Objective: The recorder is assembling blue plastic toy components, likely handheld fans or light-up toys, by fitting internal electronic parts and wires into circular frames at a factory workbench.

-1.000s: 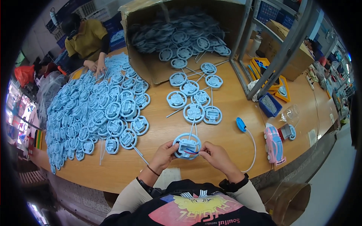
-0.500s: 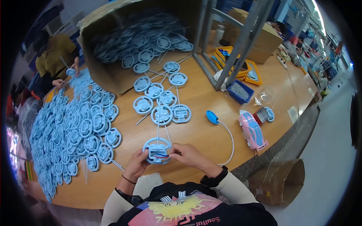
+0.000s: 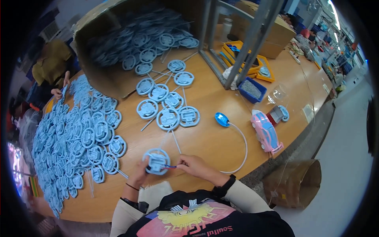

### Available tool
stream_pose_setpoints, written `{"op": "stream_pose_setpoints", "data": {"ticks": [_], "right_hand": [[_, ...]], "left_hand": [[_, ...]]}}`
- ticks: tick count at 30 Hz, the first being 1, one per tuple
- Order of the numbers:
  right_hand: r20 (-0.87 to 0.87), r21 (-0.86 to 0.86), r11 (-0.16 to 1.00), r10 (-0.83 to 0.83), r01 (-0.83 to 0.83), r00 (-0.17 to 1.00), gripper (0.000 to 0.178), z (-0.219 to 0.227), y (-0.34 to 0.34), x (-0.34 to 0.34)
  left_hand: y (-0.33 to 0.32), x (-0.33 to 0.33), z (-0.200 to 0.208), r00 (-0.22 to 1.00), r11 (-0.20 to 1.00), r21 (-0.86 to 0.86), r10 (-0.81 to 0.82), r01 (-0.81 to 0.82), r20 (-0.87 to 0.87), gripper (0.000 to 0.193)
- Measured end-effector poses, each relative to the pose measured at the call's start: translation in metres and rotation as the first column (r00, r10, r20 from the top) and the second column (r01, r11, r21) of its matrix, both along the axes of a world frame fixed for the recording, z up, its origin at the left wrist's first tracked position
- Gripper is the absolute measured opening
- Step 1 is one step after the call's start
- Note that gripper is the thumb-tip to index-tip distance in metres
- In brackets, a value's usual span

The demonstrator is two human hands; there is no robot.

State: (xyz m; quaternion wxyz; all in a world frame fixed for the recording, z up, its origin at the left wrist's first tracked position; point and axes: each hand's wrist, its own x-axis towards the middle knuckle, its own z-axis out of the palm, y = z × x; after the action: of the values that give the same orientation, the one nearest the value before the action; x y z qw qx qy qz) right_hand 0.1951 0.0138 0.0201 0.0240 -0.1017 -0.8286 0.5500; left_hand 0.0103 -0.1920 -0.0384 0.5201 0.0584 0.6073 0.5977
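Observation:
A light-blue toy steering wheel (image 3: 150,157) is gripped at its left rim by my left hand (image 3: 138,173), just above the table's near edge. Red and blue wires (image 3: 170,167) run out from its centre to the right. My right hand (image 3: 195,165) pinches the ends of these wires, a little apart from the wheel. Beyond it, several similar steering wheels (image 3: 167,119) with thin pale stems lie in a loose group. To the right rests a blue oval piece (image 3: 222,119) on a white cable.
At left spreads a large pile of steering wheels (image 3: 89,136); a co-worker's hand (image 3: 56,93) is at its far end. An open carton (image 3: 85,63) holds more. A metal frame (image 3: 233,75), a blue bin (image 3: 252,90), yellow trays (image 3: 266,71) and a pink toy car (image 3: 265,132) stand right.
My left hand has shifted the steering wheel slightly left and tilted it. My right hand has drawn the wires outward. The blue oval piece looks brighter. The co-worker's hands have moved onto the pile.

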Motion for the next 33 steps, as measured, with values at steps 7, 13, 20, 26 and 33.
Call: {"op": "stream_pose_setpoints", "data": {"ticks": [7,13,20,26,33], "right_hand": [[0.126,-0.186,0.95,-0.23,0.25,0.965,0.014,-0.022,0.032,0.018],[0.163,-0.247,0.939,-0.202,0.238,0.966,0.014,-0.027,0.03,0.014],[0.152,-0.245,0.936,-0.219,0.252,0.964,0.014,-0.036,0.022,0.017],[0.149,-0.267,0.929,-0.222,0.255,0.964,0.014,-0.023,0.021,0.018],[-0.004,-0.227,0.952,-0.21,0.204,0.978,0.014,0.03,0.013,-0.006]], "left_hand": [[0.014,-0.111,0.073,0.868,0.607,0.63,0.423,-0.484,0.259,0.059],[0.108,-0.133,0.032,0.291,0.982,-0.185,-0.189,0.044,-0.938,0.047],[0.164,-0.113,0.011,-0.372,0.915,-0.397,-0.392,-0.065,-0.842,0.04],[0.128,-0.089,0.052,0.097,0.933,-0.36,-0.359,0.011,-0.928,0.026],[0.059,-0.009,0.088,0.985,0.96,0.23,0.17,-0.161,-0.019,0.022]]}}
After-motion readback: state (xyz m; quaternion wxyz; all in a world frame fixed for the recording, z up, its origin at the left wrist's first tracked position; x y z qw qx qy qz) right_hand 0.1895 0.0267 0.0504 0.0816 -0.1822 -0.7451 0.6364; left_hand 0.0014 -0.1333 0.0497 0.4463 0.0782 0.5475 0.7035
